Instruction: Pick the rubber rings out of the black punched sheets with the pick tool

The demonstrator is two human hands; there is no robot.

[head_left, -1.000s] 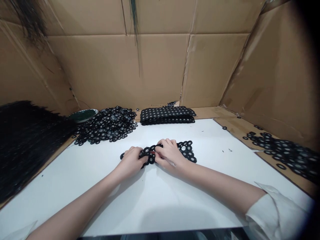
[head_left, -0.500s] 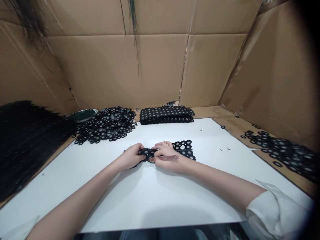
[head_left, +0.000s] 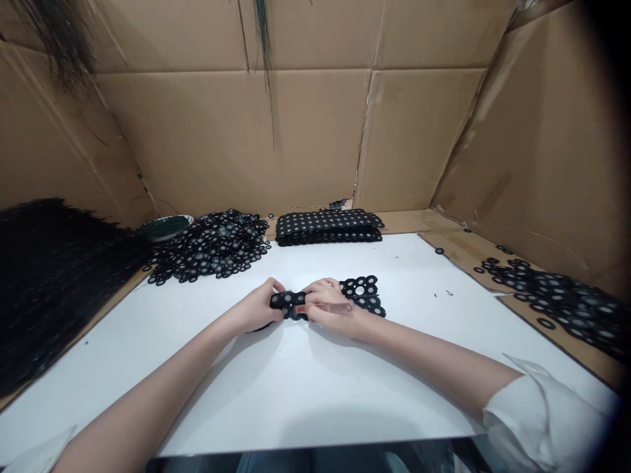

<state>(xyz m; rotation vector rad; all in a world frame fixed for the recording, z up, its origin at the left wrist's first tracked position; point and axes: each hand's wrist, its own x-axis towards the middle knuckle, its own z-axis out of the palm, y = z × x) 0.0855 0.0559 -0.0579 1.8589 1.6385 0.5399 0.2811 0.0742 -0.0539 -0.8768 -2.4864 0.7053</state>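
A black mat of joined rings (head_left: pixel 362 289) lies on the white board (head_left: pixel 296 387), its right end flat and its left part lifted between my hands. My left hand (head_left: pixel 259 307) pinches the left end of this mat between thumb and fingers. Closed over the middle of the mat, my right hand (head_left: pixel 328 309) also holds a slim tool with a reddish-brown, translucent handle (head_left: pixel 335 307). The tool's reddish front part lies against the rings between the two hands; its tip is too small to make out.
Loose black rings (head_left: pixel 211 246) are heaped at the back left beside a dish of dark green material (head_left: pixel 165 228). A folded ring mat (head_left: pixel 328 225) sits at the back. More rings (head_left: pixel 572 305) lie right. Black bristly strands (head_left: pixel 59 289) fill the left side. Cardboard walls (head_left: pixel 305 138) stand around.
My left fingers have shifted slightly on the mat's end. The tool in my right hand has tilted a little, and its front part shows more clearly over the rings.
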